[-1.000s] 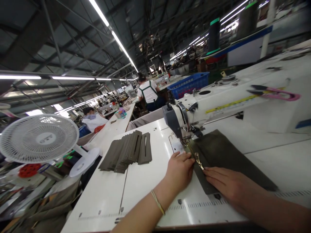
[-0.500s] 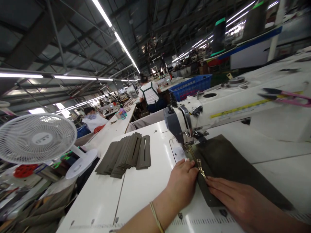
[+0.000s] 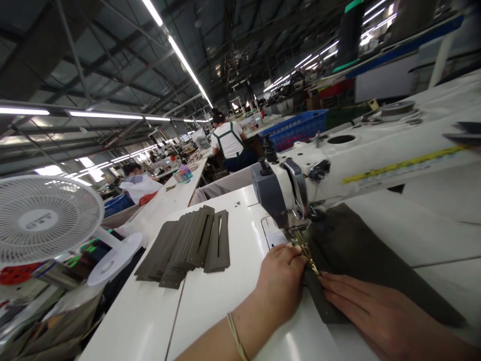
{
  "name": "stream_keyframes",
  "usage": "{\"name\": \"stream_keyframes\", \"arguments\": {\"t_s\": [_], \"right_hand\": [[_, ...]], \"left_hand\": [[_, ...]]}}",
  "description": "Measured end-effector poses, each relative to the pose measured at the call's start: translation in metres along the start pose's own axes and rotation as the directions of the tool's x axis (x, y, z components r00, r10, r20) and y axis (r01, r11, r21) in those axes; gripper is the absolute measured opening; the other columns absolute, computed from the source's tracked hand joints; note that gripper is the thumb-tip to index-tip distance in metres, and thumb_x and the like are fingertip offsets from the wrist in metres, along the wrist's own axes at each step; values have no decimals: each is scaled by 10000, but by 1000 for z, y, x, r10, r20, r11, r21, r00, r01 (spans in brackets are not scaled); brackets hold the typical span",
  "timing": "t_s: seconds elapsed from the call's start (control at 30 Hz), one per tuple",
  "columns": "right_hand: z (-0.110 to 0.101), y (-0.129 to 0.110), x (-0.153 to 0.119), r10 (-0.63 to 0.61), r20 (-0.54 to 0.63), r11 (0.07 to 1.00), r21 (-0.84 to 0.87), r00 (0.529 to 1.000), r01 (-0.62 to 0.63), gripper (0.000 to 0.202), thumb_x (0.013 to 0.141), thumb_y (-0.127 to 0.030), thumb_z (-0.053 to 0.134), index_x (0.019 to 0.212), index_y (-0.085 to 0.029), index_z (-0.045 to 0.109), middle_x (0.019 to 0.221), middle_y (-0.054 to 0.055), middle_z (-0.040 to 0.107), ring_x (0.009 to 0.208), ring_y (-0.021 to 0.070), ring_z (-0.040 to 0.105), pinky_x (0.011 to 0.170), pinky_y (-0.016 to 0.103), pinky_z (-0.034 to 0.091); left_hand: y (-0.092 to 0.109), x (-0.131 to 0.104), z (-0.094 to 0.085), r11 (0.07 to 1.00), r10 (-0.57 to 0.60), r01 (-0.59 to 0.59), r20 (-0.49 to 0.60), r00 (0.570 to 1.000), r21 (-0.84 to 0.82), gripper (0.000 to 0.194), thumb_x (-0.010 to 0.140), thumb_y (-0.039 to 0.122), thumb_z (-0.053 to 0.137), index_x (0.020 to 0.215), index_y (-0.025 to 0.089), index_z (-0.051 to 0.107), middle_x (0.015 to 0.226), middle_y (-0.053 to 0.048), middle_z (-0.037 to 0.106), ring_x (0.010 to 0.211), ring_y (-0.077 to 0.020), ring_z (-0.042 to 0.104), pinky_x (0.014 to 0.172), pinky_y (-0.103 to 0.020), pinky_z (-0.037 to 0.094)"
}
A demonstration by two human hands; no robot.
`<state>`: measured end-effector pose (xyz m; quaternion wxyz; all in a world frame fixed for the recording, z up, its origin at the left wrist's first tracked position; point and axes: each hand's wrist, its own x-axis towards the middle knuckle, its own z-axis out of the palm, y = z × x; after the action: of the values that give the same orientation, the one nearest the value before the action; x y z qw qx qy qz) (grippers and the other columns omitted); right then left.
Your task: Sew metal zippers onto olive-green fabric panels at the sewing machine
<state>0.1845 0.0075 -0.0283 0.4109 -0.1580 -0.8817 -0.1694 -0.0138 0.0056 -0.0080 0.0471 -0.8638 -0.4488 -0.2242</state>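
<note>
Here's the dark olive-green fabric piece (image 3: pixel 361 255), lying on the white bench (image 3: pixel 218 311) with its far end at the foot of the white and grey sewing machine (image 3: pixel 268 193). A shiny gold-coloured metal zipper pull (image 3: pixel 310 258) sits over its left part, right between your hands and close to the needle area. Your left hand (image 3: pixel 281 276) is bent, fingers bunched together and tips down beside the pull, just in front of the machine's foot; whether they pinch anything, you can't tell from here. Your right hand (image 3: pixel 364 306) lies low and flat over the fabric, fingers straight and pressed together, tips by the lower end of the pull. A thin pale-yellow band (image 3: pixel 236 336) circles your left wrist.

Over to your left on the bench, there's a fanned pile of olive-green slotted strips (image 3: pixel 184 240), overlapping one another, well apart from your hands. On your right, a yellow measuring tape (image 3: pixel 398 165) runs along the machine's white arm. Farther left stands a round white fan (image 3: pixel 37 220). Out ahead, a person in a white top with dark green straps (image 3: pixel 228 140) faces away, near a blue plastic crate (image 3: pixel 300 128).
</note>
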Motion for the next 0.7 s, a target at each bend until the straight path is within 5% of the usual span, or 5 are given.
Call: {"name": "stream_keyframes", "arguments": {"t_s": [0.2, 0.43, 0.7], "right_hand": [[-2, 1, -3, -5, 29, 1000, -7, 1000, 6, 479, 757, 38, 343, 899, -161, 754, 944, 63, 764, 859, 133, 713, 838, 197, 573], [6, -2, -16, -9, 19, 1000, -1, 1000, 9, 482, 789, 39, 370, 1024, -160, 740, 1056, 69, 747, 1000, 139, 686, 911, 208, 549], [30, -12, -25, 83, -41, 996, -17, 996, -84, 494, 827, 49, 311, 962, -131, 751, 1037, 113, 745, 1007, 166, 684, 919, 271, 565]], "left_hand": [[5, -11, -4, 995, 10, -15, -49, 999, -103, 345, 852, 71, 531, 1174, 165, 615, 1232, -91, 687, 1156, -224, 637, 1013, -396, 526], [15, -26, -3, 999, -30, 33, -69, 997, 36, 235, 911, 143, 546, 1124, 150, 645, 1202, -119, 695, 1055, -232, 684, 1014, -406, 528], [11, -14, -9, 987, 84, -90, 52, 995, 130, 169, 947, 138, 508, 1026, 115, 655, 1115, -116, 716, 1047, -210, 681, 1051, -380, 495]]}}
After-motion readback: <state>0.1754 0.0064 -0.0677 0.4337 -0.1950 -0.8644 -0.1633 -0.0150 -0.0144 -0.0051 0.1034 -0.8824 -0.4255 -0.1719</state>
